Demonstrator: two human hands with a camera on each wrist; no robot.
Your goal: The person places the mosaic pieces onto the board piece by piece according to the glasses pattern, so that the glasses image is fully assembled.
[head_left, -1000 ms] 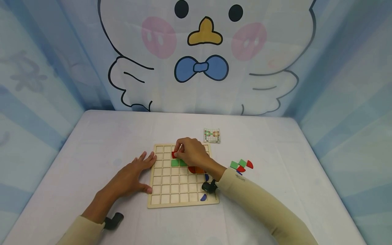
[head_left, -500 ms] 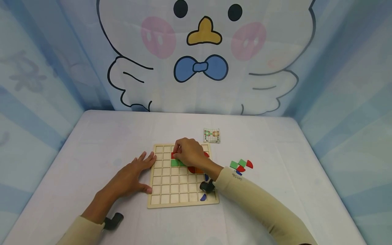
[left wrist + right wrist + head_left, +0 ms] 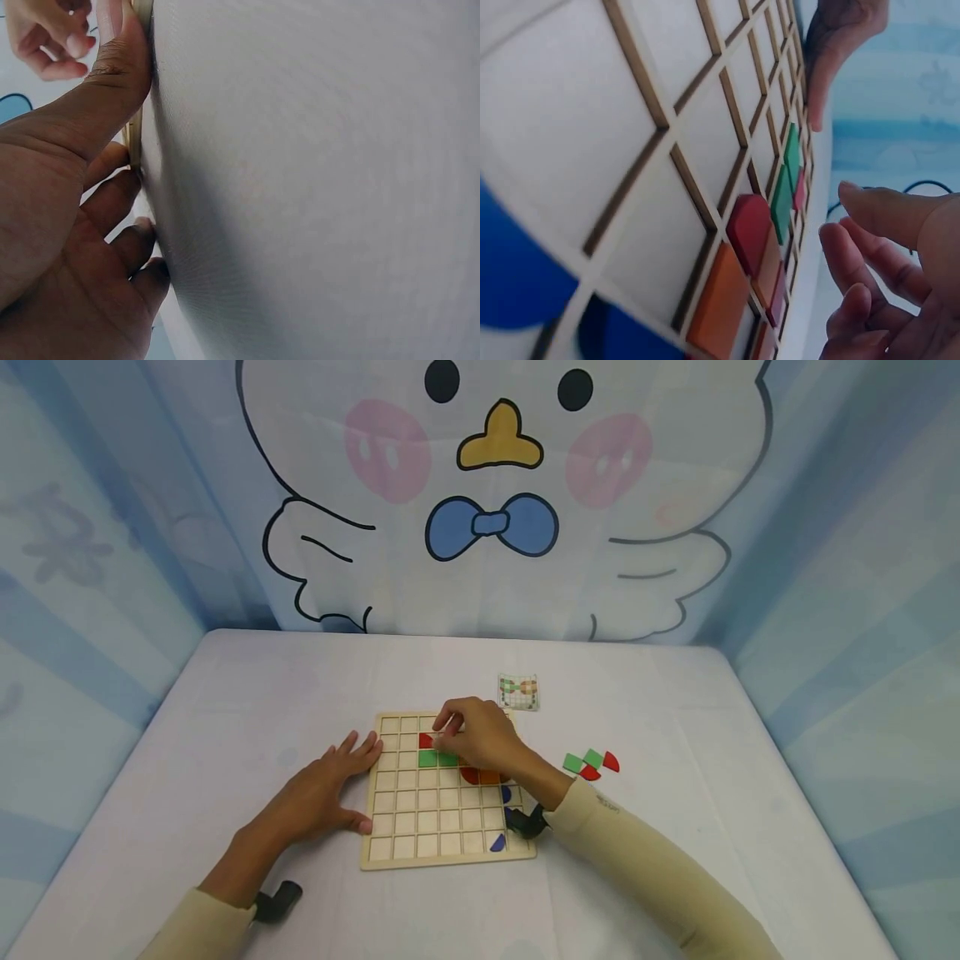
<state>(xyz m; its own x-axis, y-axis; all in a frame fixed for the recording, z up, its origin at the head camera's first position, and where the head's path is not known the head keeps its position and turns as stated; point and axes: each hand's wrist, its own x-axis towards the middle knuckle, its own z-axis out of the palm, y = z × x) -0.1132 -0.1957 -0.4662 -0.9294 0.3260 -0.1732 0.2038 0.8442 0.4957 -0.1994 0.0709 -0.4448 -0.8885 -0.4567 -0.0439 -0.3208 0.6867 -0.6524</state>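
A wooden grid board (image 3: 416, 822) lies on the table. My left hand (image 3: 330, 789) spreads along its left side, the thumb and a fingertip at the edge. In the left wrist view the thumb presses the board's rim (image 3: 136, 139). My right hand (image 3: 476, 735) hovers over the upper part of the board, fingers loosely bent and holding nothing, as the right wrist view shows. Just left of its fingertips a red piece (image 3: 425, 741) sits in a cell, above two green squares (image 3: 427, 758). A rounded red piece (image 3: 748, 232) and an orange piece (image 3: 718, 300) fill cells nearby.
Blue pieces (image 3: 498, 842) lie in cells along the board's right side. Loose green squares (image 3: 573, 763) and red quarter-round pieces (image 3: 612, 762) are on the table to the right. A small pattern card (image 3: 518, 692) lies behind the board. Patterned curtains surround the table.
My right hand has let go of the red piece, which stays in its cell, and has drawn a little to the right. The left hand has stayed in place.
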